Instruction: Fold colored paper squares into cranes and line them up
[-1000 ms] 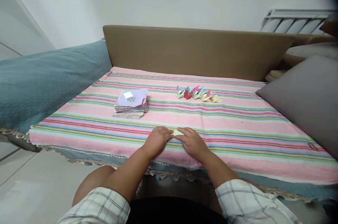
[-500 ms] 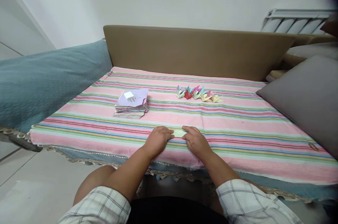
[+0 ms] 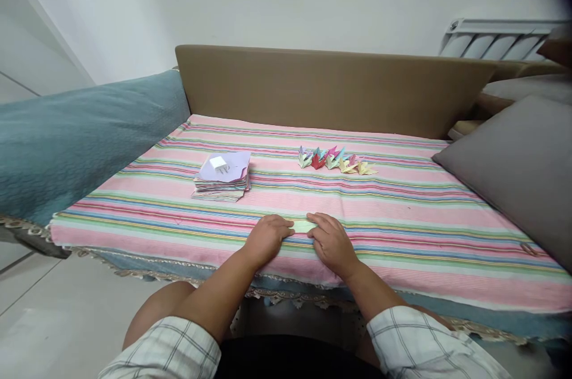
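Observation:
A small piece of pale green folded paper (image 3: 302, 226) lies on the striped cloth (image 3: 286, 200) near its front edge. My left hand (image 3: 267, 239) holds the paper's left end, fingers closed and pressing down. At the right end, my right hand (image 3: 333, 245) grips it with thumb and fingers, which cover that edge. Only the strip between both hands shows. Beyond them, several folded paper cranes (image 3: 331, 160) in mixed colours stand in a cluster. To the left is a stack of paper sheets (image 3: 222, 186), purple on top, with a white plug adapter (image 3: 218, 164) resting on it.
The cloth covers a sofa seat with a brown backrest (image 3: 330, 93) behind. A blue-covered armrest (image 3: 98, 134) bounds the left side. Grey cushions (image 3: 518, 164) fill the right end, where a small brown loop (image 3: 529, 249) lies on the cloth.
The view has tilted up very slightly. My right hand's fingertips have shifted a little left along the green paper; my left hand stays in place.

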A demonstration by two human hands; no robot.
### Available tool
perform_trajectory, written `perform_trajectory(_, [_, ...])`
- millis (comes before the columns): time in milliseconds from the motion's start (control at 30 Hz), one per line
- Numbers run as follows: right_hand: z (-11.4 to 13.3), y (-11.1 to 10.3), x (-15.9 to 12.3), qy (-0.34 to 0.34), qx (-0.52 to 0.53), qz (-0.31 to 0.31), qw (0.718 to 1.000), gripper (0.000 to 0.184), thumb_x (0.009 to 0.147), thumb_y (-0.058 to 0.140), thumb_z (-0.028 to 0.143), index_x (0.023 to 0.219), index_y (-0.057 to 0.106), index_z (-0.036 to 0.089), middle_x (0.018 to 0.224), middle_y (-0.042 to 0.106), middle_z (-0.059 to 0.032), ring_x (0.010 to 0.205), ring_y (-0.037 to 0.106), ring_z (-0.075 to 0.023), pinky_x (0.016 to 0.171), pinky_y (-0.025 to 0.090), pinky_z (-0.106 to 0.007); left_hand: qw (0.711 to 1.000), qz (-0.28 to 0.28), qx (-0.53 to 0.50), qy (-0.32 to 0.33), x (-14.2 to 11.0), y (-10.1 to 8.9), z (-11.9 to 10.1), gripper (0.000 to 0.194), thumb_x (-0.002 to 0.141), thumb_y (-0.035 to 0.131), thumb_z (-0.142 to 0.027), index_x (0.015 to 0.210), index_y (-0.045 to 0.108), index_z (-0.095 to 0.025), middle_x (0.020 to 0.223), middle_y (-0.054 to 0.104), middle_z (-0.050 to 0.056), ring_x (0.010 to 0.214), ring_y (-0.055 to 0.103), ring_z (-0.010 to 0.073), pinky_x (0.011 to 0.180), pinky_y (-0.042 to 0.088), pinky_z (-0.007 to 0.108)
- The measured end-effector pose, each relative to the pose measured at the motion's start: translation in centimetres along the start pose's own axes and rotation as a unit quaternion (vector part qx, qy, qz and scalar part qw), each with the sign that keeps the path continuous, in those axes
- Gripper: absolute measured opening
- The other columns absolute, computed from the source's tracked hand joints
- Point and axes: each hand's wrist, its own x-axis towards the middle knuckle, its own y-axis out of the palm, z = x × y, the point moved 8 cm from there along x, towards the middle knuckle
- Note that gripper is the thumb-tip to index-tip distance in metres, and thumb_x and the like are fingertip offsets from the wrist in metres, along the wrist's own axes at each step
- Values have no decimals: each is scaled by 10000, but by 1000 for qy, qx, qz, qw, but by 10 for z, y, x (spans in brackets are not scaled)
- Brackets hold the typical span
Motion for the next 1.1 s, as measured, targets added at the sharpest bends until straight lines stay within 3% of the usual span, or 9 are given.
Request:
perform_trajectory(133, [14, 10, 0, -43, -7, 68, 997, 379, 870, 458, 248, 1239, 531, 209, 1342, 500, -72, 1288, 371, -241, 1081, 219, -502, 1000, 4, 13, 4, 0, 1, 0, 225, 851, 527, -173, 972, 699, -254, 1059, 689, 22, 941, 598, 179, 850, 444, 346])
perform_trajectory(200, [17, 15, 1, -38, -10, 104, 994, 426, 892, 451, 352, 1296, 475, 220, 1346, 497, -76, 1299, 361, -253, 1087, 170, -540, 1000, 10, 15, 6, 0, 1, -1, 222, 853, 529, -184, 979, 698, -253, 1064, 687, 21, 939, 591, 177, 851, 442, 341])
perform_trajectory(467, [13, 18, 4, -1, -8, 124, 992, 386, 913, 417, 411, 1246, 518, 244, 1326, 517, -75, 1274, 400, -256, 1075, 130, -592, 999, 18, 39, -10, -3, -5, -1, 224, 847, 529, -196, 968, 707, -258, 1093, 674, 25, 894, 556, 186, 820, 452, 354])
perform_trajectory(667, [12, 20, 3, 1, -4, 126, 992, 372, 911, 435, 388, 1242, 518, 240, 1331, 513, -67, 1279, 394, -256, 1077, 128, -586, 994, 17, 91, -52, -17, -17, 20, 274, 763, 545, -95, 887, 731, -253, 1130, 651, 57, 873, 567, 220, 785, 476, 385])
perform_trajectory(800, [12, 19, 3, -2, -2, 119, 993, 359, 909, 444, 375, 1229, 530, 239, 1321, 522, -75, 1269, 408, -256, 1072, 145, -584, 990, -37, 84, -110, -24, -34, 32, 254, 745, 512, -88, 805, 722, -217, 1063, 674, 66, 907, 588, 228, 821, 480, 401])
perform_trajectory(900, [13, 18, 4, -2, -4, 111, 994, 349, 906, 449, 374, 1216, 541, 244, 1304, 538, -79, 1253, 428, -256, 1066, 157, -585, 988, -85, 77, -102, -23, -41, 17, 259, 766, 489, -106, 898, 687, -210, 1115, 655, 66, 1011, 573, 226, 971, 388, 478])
perform_trajectory(1000, [12, 19, 4, -3, -7, 112, 994, 354, 906, 446, 371, 1227, 531, 245, 1297, 545, -81, 1242, 440, -258, 1062, 165, -590, 998, -26, 63, -15, -18, -21, -14, 339, 814, 484, -175, 1129, 603, -216, 1248, 582, 76, 1204, 470, 237, 1067, 268, 500])
perform_trajectory(1100, [11, 20, 4, -7, -10, 115, 993, 375, 905, 445, 368, 1254, 510, 246, 1302, 541, -75, 1237, 443, -265, 1061, 174, -592, 997, 29, 71, 0, -19, -1, -25, 473, 863, 480, -335, 1312, 449, -190, 1335, 506, 99, 1278, 398, 256, 1080, 255, 486])
